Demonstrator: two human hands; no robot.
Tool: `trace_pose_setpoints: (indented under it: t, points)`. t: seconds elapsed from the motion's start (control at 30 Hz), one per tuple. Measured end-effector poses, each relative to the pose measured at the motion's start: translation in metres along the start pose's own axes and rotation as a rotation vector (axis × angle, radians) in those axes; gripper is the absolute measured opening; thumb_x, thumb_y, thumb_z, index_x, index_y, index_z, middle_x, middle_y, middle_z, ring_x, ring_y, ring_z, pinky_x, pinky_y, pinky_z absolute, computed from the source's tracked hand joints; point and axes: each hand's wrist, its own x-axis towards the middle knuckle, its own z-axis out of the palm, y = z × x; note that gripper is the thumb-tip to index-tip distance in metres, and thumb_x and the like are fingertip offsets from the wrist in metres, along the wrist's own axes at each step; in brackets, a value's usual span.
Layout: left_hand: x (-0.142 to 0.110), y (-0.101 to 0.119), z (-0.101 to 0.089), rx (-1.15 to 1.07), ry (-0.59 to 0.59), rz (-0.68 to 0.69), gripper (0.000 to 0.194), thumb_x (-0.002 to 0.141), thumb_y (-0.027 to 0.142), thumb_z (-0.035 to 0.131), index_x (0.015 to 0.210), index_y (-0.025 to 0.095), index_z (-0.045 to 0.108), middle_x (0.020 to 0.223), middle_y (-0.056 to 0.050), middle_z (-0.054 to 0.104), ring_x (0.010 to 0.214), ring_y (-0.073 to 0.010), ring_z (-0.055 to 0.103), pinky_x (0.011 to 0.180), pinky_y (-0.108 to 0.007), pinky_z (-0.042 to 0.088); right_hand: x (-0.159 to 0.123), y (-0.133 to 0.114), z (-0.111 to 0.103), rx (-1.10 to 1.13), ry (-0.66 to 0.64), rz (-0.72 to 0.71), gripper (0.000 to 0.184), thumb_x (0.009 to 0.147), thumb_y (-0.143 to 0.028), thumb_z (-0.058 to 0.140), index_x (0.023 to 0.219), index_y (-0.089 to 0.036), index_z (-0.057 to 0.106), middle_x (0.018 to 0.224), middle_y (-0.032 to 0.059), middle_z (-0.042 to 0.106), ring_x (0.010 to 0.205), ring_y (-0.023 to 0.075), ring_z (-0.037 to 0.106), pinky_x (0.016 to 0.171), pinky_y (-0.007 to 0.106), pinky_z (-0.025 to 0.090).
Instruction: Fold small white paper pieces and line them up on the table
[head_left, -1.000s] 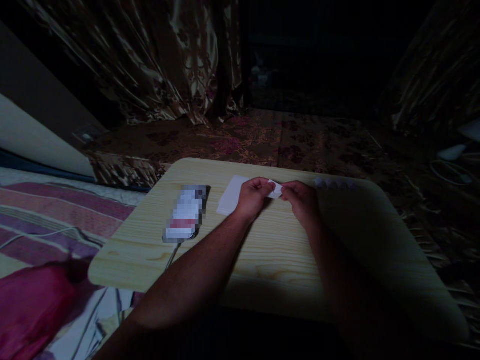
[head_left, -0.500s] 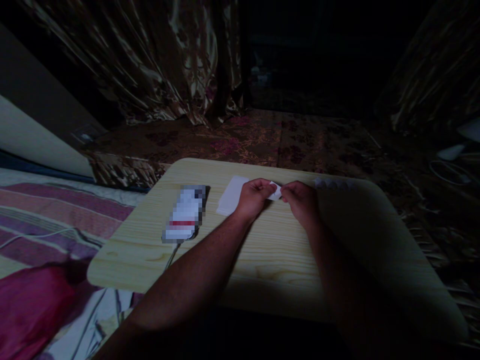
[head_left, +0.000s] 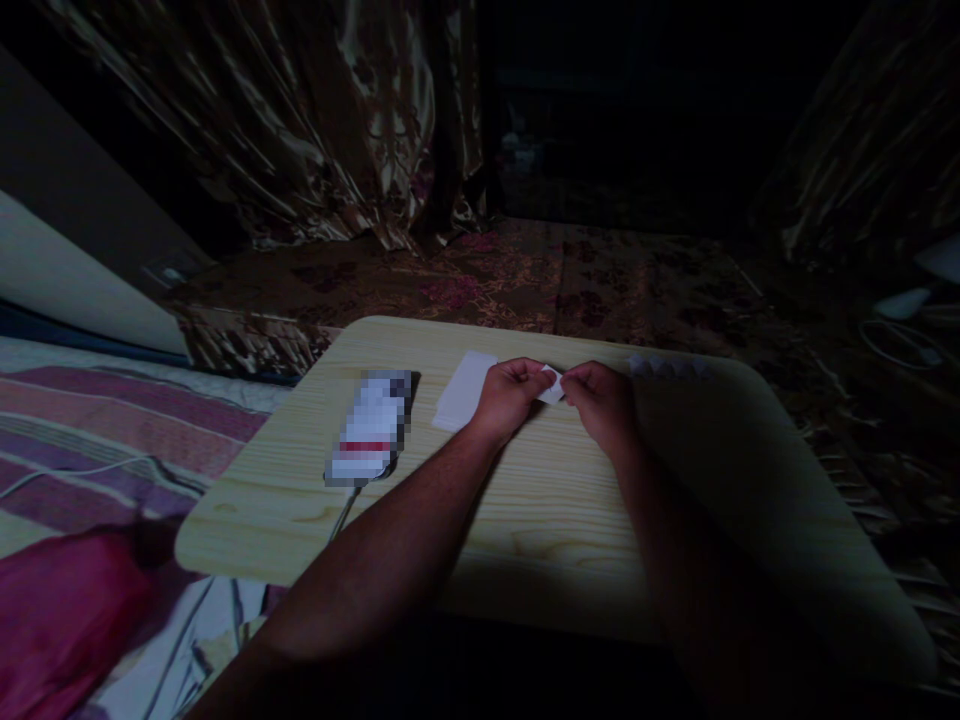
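A small piece of white paper is pinched between my two hands above the far middle of the wooden table. My left hand has its thumb and fingers closed on the left side of the paper. My right hand grips its right corner with the fingertips. Just left of my left hand lies a stack of white paper, partly covered by that hand. Beyond my right hand, several small folded paper pieces stand in a row near the far edge, dim in the shadow.
A phone, blurred out, lies on the left of the table with a white cable running off it. To the left is a bed with a striped cover and a pink cloth. Patterned curtains hang behind.
The small paper tilts very slightly between my fingers. Both hands stay in nearly the same place, and everything else on the table is unchanged.
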Motion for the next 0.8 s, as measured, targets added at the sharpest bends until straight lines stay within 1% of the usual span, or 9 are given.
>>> trace_pose_setpoints:
  t: [0.13,0.33,0.8]
  points:
    - [0.0001,-0.0004,-0.0005,-0.022,0.007,0.009,0.025,0.063,0.032,0.080,0.074,0.013,0.069,0.066,-0.002,0.068,0.058,-0.0107,0.058,0.060,-0.025,0.045,-0.0007,-0.0015,-0.0002,-0.024,0.013,-0.009,0.018,0.077,-0.035,0.059,0.072,-0.019,0.065,0.059,-0.0014,0.061,0.056,0.0137,0.055,0.053,0.024,0.041]
    - [0.0007,0.0010,-0.0013,-0.010,0.068,0.048,0.020,0.064,0.030,0.078,0.073,0.013,0.070,0.069,-0.002,0.069,0.061,-0.0116,0.059,0.063,-0.026,0.046,-0.0013,-0.0037,0.0007,-0.029,0.012,0.001,0.017,0.076,-0.033,0.058,0.071,-0.019,0.065,0.060,-0.0009,0.063,0.057,0.0140,0.056,0.054,0.024,0.041]
    - [-0.0004,-0.0002,-0.0005,0.003,0.076,0.055,0.017,0.068,0.029,0.075,0.071,0.014,0.067,0.065,-0.001,0.066,0.056,-0.0105,0.056,0.057,-0.025,0.044,-0.0028,-0.0046,0.0023,-0.022,0.008,0.006,0.016,0.075,-0.032,0.059,0.070,-0.019,0.065,0.057,-0.0017,0.060,0.054,0.0131,0.054,0.051,0.023,0.038]
